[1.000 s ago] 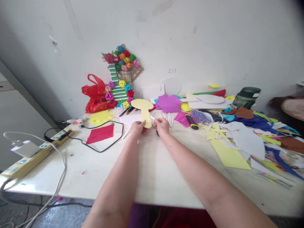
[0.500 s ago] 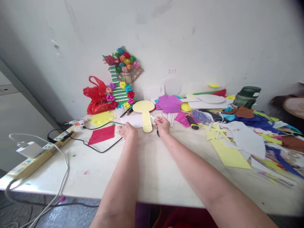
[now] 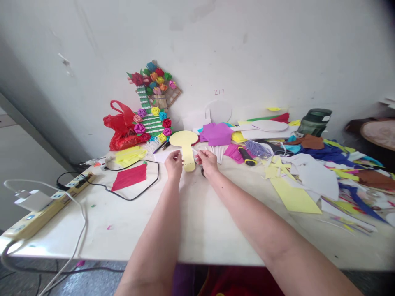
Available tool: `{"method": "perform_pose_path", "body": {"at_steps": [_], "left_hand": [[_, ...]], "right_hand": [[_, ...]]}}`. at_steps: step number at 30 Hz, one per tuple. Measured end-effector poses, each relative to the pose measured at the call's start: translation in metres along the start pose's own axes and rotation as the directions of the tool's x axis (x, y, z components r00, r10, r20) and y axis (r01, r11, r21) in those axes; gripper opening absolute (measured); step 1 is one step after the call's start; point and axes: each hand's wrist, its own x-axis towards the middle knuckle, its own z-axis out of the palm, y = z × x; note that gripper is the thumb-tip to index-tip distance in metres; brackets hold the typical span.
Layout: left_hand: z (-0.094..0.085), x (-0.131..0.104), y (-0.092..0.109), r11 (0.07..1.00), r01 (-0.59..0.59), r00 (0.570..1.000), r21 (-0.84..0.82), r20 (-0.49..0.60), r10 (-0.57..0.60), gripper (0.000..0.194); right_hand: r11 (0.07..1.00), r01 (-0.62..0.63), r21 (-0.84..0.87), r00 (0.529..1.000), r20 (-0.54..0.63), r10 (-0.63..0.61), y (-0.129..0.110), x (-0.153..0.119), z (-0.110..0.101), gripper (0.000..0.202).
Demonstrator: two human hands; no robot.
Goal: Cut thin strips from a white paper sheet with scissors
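A pale yellow paper cutout, a wide oval on a stem with a row of small dark marks near its rounded end, lies between my hands. Thumb and fingers of my right hand pinch a thin white stick just right of the stem. On the stem's other side my left hand is closed, fingertips together; what they hold, if anything, is too small to make out. Several similar white sticks lie behind my right hand. White paper shows partly beneath the cutout.
Left are a red paper piece, a black cable and a power strip. Paper-flower crafts lean on the wall. Rightward lie a yellow-black cutter, purple paper, paper scraps and a dark green bottle.
My left hand has moved right toward the cutout, and its spread fingers have closed together. My right hand keeps the white stick near the stem. The view has shifted slightly.
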Motion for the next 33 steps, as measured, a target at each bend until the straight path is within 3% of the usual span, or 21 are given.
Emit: {"method": "perform_pose_path", "body": {"at_steps": [1,4,7,11,14,19,28,33], "left_hand": [[0.004,-0.002,0.001,0.988,0.071,0.992,-0.136,0.115,-0.056,0.027],[0.01,-0.007,-0.001,0.902,0.214,0.952,-0.376,0.286,-0.107,0.031],[0.01,-0.008,-0.002,0.827,0.316,0.908,-0.466,0.4,-0.121,0.029],[0.008,-0.008,-0.002,0.787,0.384,0.863,-0.484,0.492,-0.118,0.03],[0.008,-0.009,-0.001,0.776,0.399,0.846,-0.489,0.523,-0.106,0.033],[0.007,-0.01,0.0,0.774,0.412,0.835,-0.48,0.539,-0.11,0.039],[0.006,-0.009,0.0,0.786,0.4,0.847,-0.472,0.518,-0.12,0.035],[0.006,-0.008,-0.003,0.786,0.397,0.846,-0.474,0.522,-0.112,0.032]], "right_hand": [[1.0,-0.006,0.022,0.999,0.044,0.005,-0.004,0.001,-0.001,0.014],[0.999,-0.026,0.028,0.962,0.273,0.017,-0.014,0.006,-0.009,0.018],[1.0,-0.007,-0.031,0.9,0.436,0.02,-0.02,0.011,-0.02,0.021],[0.983,0.02,-0.183,0.833,0.546,0.085,-0.021,0.013,-0.027,0.021],[0.964,0.044,-0.263,0.82,0.561,0.116,-0.019,0.011,-0.028,0.025],[0.951,0.109,-0.289,0.838,0.541,0.069,-0.015,0.012,-0.027,0.026],[0.95,0.152,-0.274,0.884,0.468,-0.006,-0.004,0.016,-0.024,0.022],[0.952,0.152,-0.267,0.886,0.464,-0.011,-0.003,0.017,-0.024,0.026]]}}
